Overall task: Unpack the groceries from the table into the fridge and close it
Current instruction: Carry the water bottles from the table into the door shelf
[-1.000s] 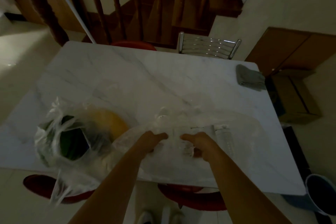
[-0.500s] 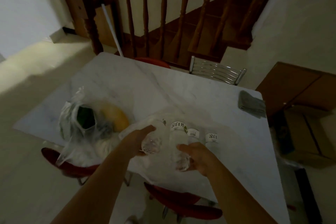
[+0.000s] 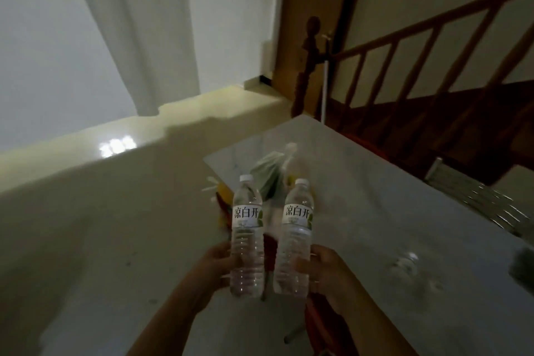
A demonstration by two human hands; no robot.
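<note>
I hold two clear water bottles upright, side by side, in front of me off the table's left side. My left hand grips the lower half of the left bottle. My right hand grips the lower half of the right bottle. Both carry white caps and white labels. Behind them the white marble table holds a plastic bag of produce with green and yellow contents. Another clear bottle lies blurred on the table at the right. No fridge is in view.
A wooden stair railing and newel post rise behind the table. A metal chair back sits at the table's far right side. A red stool shows under my right arm. Pale tiled floor spreads to the left, toward white walls.
Both hands lifted a bottle each out of the clear bag and off the table. My view swung left, away from the table toward the floor and wall.
</note>
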